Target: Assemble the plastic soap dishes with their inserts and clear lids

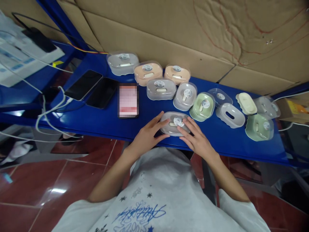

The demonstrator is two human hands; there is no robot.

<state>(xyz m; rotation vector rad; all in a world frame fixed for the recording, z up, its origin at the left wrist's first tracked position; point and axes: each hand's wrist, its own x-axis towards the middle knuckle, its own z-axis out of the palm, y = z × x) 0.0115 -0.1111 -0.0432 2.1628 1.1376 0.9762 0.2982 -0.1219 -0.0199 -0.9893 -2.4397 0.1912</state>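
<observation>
A grey oval soap box (173, 129) with a clear lid and a round white label lies flat near the front edge of the blue table. My left hand (152, 130) grips its left end, thumb along the near side and fingers over the lid. On the right end, my right hand (196, 137) holds the box, its fingertips lying on the lid by the label. Just beyond my right hand stands a green soap box (202, 107), with a lidded grey one (185, 96) beside it.
Two peach soap boxes (148, 73) and more grey ones stand behind. To the right are a grey base without its lid (230, 115), a loose clear lid (220, 97), a cream piece (246, 103) and another green box (259, 127). Phones (84, 85) and white cables (51, 111) lie left.
</observation>
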